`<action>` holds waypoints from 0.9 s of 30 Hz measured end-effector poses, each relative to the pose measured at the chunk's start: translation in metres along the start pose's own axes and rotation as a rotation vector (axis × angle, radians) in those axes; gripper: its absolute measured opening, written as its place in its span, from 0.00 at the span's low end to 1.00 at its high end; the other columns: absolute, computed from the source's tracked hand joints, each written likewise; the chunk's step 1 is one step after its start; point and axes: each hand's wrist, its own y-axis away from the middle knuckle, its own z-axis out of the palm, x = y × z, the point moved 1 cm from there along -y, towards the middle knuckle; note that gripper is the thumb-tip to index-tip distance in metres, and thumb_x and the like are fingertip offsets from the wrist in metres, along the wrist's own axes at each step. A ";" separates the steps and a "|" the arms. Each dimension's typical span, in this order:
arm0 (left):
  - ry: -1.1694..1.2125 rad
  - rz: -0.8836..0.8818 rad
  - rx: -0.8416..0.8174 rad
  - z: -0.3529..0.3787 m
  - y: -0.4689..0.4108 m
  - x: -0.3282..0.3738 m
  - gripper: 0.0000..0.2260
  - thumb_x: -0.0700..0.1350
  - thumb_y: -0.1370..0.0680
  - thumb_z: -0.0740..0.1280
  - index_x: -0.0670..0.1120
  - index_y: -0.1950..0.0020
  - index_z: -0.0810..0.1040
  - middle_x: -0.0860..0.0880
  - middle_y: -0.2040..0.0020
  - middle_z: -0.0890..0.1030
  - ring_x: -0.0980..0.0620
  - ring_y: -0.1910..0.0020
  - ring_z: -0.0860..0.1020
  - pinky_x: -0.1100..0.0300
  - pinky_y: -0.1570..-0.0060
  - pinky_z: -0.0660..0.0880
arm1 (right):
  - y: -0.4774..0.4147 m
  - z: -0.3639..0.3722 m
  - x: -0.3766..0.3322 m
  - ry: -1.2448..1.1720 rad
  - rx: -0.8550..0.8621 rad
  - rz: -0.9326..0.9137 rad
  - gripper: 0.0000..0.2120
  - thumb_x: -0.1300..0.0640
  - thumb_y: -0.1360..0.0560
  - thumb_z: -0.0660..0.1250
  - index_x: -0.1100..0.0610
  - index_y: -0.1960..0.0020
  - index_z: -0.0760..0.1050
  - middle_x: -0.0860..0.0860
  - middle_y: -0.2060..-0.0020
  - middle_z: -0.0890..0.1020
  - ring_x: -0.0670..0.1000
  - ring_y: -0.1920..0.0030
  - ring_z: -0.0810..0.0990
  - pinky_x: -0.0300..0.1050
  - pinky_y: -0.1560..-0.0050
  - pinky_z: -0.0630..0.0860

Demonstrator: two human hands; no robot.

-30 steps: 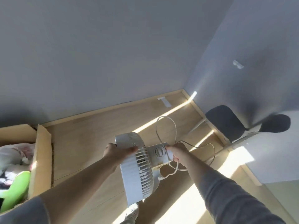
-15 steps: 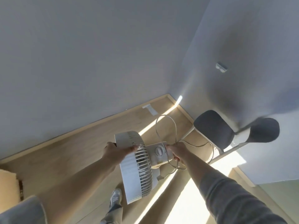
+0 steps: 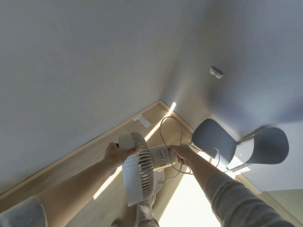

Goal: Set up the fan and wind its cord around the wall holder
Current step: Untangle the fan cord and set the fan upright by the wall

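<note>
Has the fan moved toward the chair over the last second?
Cannot tell. The fan sits at much the same spot in the view between both hands, while the chair and wall holder shift, so the head camera turned; true fan travel is unclear.

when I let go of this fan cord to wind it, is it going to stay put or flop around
Likely floppy: the cord hangs in loose loops from the right hand. It probably sags and swings, since the fan is held in mid-air.
</note>
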 end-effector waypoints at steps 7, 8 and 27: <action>0.036 -0.058 -0.008 0.048 -0.079 0.082 0.25 0.48 0.41 0.81 0.38 0.50 0.79 0.42 0.57 0.80 0.45 0.57 0.79 0.61 0.69 0.72 | -0.086 -0.053 -0.068 0.037 -0.021 0.018 0.13 0.56 0.31 0.71 0.61 0.54 0.70 0.52 0.72 0.68 0.47 0.76 0.63 0.34 0.82 0.59; 0.040 -0.066 -0.005 0.056 -0.091 0.094 0.25 0.47 0.42 0.81 0.38 0.50 0.78 0.41 0.55 0.81 0.44 0.54 0.80 0.60 0.68 0.73 | -0.099 -0.062 -0.079 0.037 -0.032 0.028 0.13 0.56 0.31 0.71 0.61 0.54 0.70 0.52 0.73 0.68 0.47 0.76 0.63 0.34 0.81 0.59; 0.072 -0.111 -0.031 0.121 -0.300 0.267 0.34 0.48 0.45 0.83 0.39 0.45 0.74 0.41 0.51 0.81 0.43 0.52 0.80 0.53 0.56 0.80 | -0.289 -0.151 -0.264 0.102 -0.018 0.049 0.11 0.54 0.30 0.70 0.61 0.58 0.72 0.52 0.74 0.68 0.47 0.77 0.64 0.37 0.78 0.62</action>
